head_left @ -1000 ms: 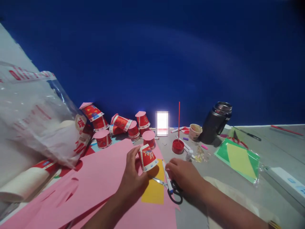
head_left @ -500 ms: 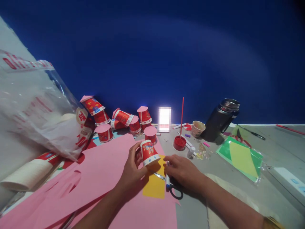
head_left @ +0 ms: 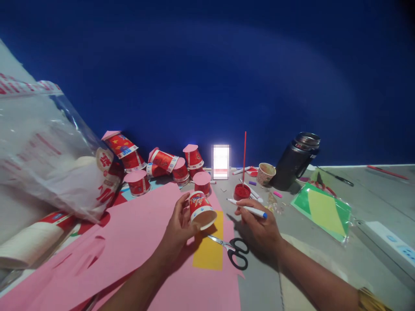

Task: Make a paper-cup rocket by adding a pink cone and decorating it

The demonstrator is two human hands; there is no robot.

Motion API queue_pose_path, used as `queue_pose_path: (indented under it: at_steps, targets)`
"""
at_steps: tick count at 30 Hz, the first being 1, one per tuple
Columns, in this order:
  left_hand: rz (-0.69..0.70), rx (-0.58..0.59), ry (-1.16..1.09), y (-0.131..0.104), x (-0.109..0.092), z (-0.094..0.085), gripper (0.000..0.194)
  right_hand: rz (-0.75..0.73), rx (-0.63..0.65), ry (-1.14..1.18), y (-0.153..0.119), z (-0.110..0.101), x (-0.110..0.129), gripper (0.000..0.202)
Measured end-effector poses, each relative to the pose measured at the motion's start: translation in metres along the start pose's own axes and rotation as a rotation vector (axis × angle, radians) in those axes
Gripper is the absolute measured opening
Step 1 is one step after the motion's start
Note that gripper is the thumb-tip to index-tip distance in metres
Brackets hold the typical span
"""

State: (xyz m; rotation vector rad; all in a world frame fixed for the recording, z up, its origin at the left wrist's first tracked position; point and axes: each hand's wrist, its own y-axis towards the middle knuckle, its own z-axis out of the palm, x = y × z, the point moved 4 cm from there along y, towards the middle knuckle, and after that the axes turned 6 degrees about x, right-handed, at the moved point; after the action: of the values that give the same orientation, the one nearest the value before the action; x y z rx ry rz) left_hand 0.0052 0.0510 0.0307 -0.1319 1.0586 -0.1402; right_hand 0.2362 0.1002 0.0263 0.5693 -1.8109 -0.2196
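Observation:
A red and white paper cup (head_left: 201,208), tilted with its opening toward me, is held in my left hand (head_left: 178,222). Blue marks run along its white rim band. Fingers of my right hand (head_left: 257,226) grip a white marker (head_left: 248,208) with a blue end; its thin tip points left, toward the cup, apart from it. Beneath the hands, black-handled scissors (head_left: 228,248) lie partly on a yellow paper (head_left: 207,255). Pink paper sheets (head_left: 136,229) spread under my left arm.
Several red cups with pink paper tops (head_left: 137,181) stand at the back left beside a plastic bag (head_left: 65,151). Toward the right are a red pot (head_left: 241,192) with a stick, a patterned cup (head_left: 266,174), a black flask (head_left: 295,164), green paper (head_left: 322,214) and a power strip (head_left: 389,242).
My right hand has lifted the marker off the scissors and turned it to a writing hold. The cup in my left hand has turned, showing more of its opening.

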Motion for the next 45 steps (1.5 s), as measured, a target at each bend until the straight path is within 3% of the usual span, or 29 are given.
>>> queue_pose_path:
  at_steps: [5, 10, 15, 19, 26, 33, 36, 39, 41, 45]
  targets:
    - [-0.055, 0.144, -0.016, 0.002, 0.007, -0.002, 0.085, 0.075, 0.094, 0.082, -0.002, 0.006, -0.003, 0.027]
    - [-0.058, 0.290, -0.005, -0.001, 0.015, 0.002, 0.097, 0.041, 0.277, 0.043, -0.001, 0.011, 0.001, 0.087]
    - [-0.090, 0.396, -0.018, -0.002, 0.020, 0.009, 0.100, 0.038, 0.377, -0.024, -0.001, 0.013, 0.001, 0.103]
    - [-0.086, 0.440, 0.030, -0.003, 0.021, 0.009, 0.102, -0.013, 0.385, -0.084, -0.002, 0.012, 0.000, 0.100]
    - [0.036, 0.415, 0.302, -0.003, 0.017, 0.002, 0.103, -0.298, 0.421, -0.384, -0.003, 0.014, 0.007, 0.097]
    - [0.278, 0.345, 0.729, 0.001, 0.000, 0.001, 0.088, -0.359, 0.450, -0.402, -0.004, 0.016, 0.014, 0.101]
    - [0.284, 0.360, 0.736, 0.001, 0.002, 0.000, 0.083, -0.368, 0.457, -0.388, -0.004, 0.016, 0.014, 0.101]
    - [0.246, 0.357, 0.606, -0.001, 0.004, 0.004, 0.079, -0.381, 0.397, -0.330, -0.002, 0.012, 0.012, 0.099]
    - [0.189, 0.315, 0.492, -0.002, 0.003, 0.007, 0.078, -0.373, 0.329, -0.293, 0.000, 0.010, 0.011, 0.087]
    - [0.074, 0.177, 0.377, -0.005, 0.002, 0.009, 0.081, -0.351, 0.213, -0.261, 0.000, 0.008, 0.010, 0.038]
